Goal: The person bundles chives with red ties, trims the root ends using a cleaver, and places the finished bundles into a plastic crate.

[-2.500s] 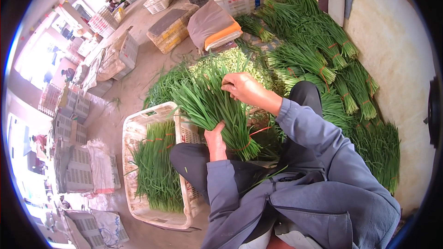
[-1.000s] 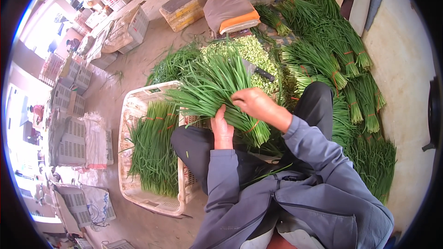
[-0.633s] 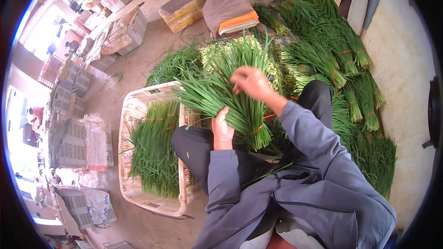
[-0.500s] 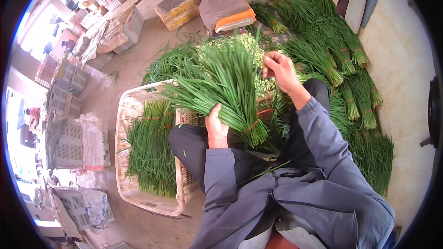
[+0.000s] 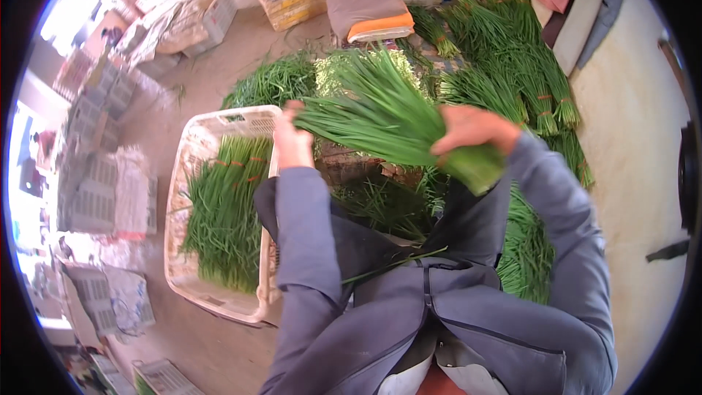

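A thick bundle of green chives (image 5: 380,113) lies slantwise above my lap, leaf tips to the left, cut stem ends to the right. My right hand (image 5: 475,132) is closed round it near the stem ends, thumb across the top. At the leaf tips my left hand (image 5: 292,143) is closed with bent fingers against the leaves; those fingers are partly hidden and blurred. To the left of my knee stands a white plastic crate (image 5: 267,263), with banded chives (image 5: 227,219) laid inside.
Several banded chive bundles (image 5: 504,51) are piled along the wall at right. Ahead lie loose green leaves (image 5: 270,84) and pale trimmings (image 5: 333,73). Beyond are a folded cushion (image 5: 369,4) and a yellow block (image 5: 303,0). More crates (image 5: 91,194) line the far left.
My right hand has come down onto the bundle's stem end and grips it. My left hand has shifted left from mid-bundle to the leaf tips. The bundle has tilted flatter, stem ends rightward.
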`<move>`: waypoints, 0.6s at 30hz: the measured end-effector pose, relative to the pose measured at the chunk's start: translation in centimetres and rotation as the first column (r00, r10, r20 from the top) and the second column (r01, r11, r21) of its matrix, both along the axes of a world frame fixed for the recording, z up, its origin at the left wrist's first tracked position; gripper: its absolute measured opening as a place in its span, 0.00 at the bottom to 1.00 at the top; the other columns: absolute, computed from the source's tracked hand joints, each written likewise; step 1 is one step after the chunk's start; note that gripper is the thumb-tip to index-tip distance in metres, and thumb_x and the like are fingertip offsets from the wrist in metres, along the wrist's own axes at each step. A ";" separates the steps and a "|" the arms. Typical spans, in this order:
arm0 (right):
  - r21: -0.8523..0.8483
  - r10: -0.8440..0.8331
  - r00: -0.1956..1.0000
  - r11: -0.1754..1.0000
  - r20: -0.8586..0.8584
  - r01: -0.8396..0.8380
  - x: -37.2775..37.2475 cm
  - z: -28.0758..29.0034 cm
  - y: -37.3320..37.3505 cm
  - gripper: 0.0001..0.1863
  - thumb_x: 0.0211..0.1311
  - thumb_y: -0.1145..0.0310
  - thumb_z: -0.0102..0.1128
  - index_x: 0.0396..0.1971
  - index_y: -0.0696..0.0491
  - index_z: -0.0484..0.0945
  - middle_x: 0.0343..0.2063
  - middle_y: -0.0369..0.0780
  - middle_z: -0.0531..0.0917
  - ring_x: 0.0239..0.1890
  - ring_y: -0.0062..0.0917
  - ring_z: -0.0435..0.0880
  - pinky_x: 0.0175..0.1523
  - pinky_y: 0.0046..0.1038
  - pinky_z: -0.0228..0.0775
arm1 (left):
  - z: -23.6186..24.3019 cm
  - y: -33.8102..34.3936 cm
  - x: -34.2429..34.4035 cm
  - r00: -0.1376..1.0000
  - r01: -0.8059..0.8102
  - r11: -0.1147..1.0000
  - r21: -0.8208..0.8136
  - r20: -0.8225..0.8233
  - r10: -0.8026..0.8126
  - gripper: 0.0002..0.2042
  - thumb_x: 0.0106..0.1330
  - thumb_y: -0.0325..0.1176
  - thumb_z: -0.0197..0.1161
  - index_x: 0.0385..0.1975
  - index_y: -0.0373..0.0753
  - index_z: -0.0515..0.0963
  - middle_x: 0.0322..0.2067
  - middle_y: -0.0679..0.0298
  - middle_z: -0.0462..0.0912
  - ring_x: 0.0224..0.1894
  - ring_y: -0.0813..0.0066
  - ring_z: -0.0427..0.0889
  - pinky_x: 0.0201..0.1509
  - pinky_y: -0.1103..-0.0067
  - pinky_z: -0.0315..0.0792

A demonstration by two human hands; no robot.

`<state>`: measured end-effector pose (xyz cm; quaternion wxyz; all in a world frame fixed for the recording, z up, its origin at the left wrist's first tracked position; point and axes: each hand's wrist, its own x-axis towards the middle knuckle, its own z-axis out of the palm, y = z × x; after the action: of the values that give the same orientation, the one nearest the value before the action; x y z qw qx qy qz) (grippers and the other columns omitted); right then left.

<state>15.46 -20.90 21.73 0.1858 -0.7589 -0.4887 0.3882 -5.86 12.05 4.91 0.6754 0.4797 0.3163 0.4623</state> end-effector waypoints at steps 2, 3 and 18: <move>-0.043 0.198 0.866 0.979 0.459 -0.201 3.8 5.0 -2.5 0.41 0.36 0.58 0.76 0.54 0.59 0.72 0.40 0.50 0.84 0.43 0.42 0.84 0.49 0.38 0.75 | 2.6 8.5 -3.5 0.922 -0.147 0.864 -0.481 0.250 0.297 0.18 0.63 0.24 0.59 0.53 0.32 0.73 0.44 0.55 0.81 0.36 0.70 0.81 0.39 0.79 0.78; -0.169 0.230 0.759 0.973 0.610 -0.160 5.2 7.3 -4.3 0.43 0.34 0.59 0.75 0.56 0.56 0.71 0.37 0.51 0.83 0.42 0.48 0.82 0.46 0.43 0.74 | 3.8 8.5 -3.1 0.916 -0.247 0.842 -0.479 0.168 0.365 0.21 0.62 0.25 0.60 0.56 0.33 0.72 0.44 0.56 0.81 0.35 0.72 0.80 0.36 0.80 0.77; -0.096 0.221 0.794 0.974 0.567 -0.203 3.6 18.6 3.8 0.40 0.34 0.61 0.80 0.53 0.59 0.76 0.45 0.46 0.84 0.49 0.35 0.83 0.57 0.33 0.72 | 9.6 -24.5 4.8 0.272 0.959 0.284 -0.003 0.305 -0.913 0.41 0.65 0.39 0.69 0.72 0.28 0.52 0.63 0.43 0.71 0.62 0.68 0.73 0.64 0.74 0.68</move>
<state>19.06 -17.05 40.34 -0.0263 -0.7836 -0.5978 0.1673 -1.04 -12.49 14.51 0.8916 0.4470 -0.0727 -0.0038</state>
